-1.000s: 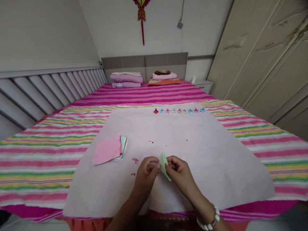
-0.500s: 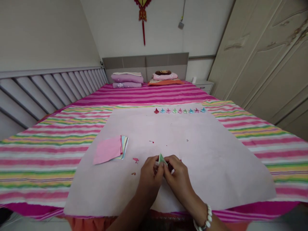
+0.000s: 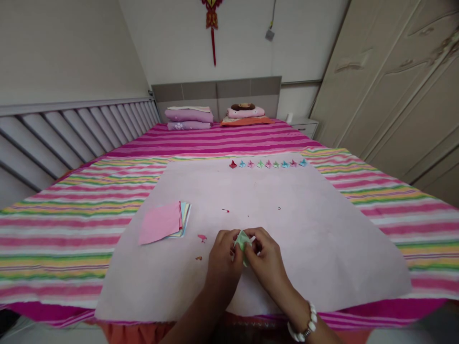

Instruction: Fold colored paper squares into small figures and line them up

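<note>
Both hands meet over the near part of the pale pink sheet (image 3: 322, 229) that lies on the striped bed (image 3: 71, 215). The left hand (image 3: 223, 251) and the right hand (image 3: 267, 258) pinch between them one small green paper (image 3: 243, 242). The grip of each hand is closed on it, with fingertips pressing its edges from both sides. The paper is lifted a little above the sheet, directly in front of the person. It is already folded several times into a compact shape, but the fingers hide most of it, so I cannot tell its exact form.

At the far edge of the sheet stands a row of small folded figures (image 3: 268, 164) in red, blue, pink and green, set side by side. These look finished. To the left, well apart from the hands, lies a stack of flat paper squares (image 3: 163, 222) with a pink one on top, not yet folded. A few small red scraps (image 3: 202, 237) lie between the stack and the hands.

In my judgement, the work is somewhere in the middle: many figures are done, the green one is half made, and several sheets wait.
</note>
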Demonstrator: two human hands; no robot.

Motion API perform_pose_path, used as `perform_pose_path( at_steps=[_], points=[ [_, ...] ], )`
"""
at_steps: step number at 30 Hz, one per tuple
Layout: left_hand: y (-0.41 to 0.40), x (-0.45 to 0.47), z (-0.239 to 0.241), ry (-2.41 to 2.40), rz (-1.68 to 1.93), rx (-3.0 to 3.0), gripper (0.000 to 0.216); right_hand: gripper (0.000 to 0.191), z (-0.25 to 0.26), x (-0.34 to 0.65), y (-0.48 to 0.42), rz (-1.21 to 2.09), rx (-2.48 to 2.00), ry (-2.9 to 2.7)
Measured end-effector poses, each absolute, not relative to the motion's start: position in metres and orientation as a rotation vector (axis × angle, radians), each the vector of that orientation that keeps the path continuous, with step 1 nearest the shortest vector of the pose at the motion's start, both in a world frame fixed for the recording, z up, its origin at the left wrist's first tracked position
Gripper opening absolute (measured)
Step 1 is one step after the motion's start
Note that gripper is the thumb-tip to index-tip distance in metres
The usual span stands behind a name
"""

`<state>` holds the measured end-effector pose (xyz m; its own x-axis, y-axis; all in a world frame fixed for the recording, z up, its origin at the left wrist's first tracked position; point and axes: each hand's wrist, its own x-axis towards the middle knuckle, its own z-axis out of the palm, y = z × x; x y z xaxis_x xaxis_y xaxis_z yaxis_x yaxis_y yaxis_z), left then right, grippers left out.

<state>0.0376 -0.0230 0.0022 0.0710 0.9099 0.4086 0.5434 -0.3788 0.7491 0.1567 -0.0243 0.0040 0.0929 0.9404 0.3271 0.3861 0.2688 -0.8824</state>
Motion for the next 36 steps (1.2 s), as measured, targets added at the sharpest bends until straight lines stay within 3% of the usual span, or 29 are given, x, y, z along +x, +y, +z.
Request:
perform_pose_path(
  at_steps=[11,28,36],
  points=[
    [-0.027,0.039,0.001,1.427,1.164,2.018,0.033,0.014,-0.004,0.156,-0.019,0.71,-1.293,-1.455],
    [-0.017,0.038,0.002,1.491,1.169,1.918,0.023,0.031,0.005,0.153,-0.025,0.503,-1.129,-1.567],
    [-0.016,0.037,0.004,1.327,1.174,1.648,0.022,0.026,0.002,0.156,-0.023,0.629,-1.119,-1.482]
  ],
)
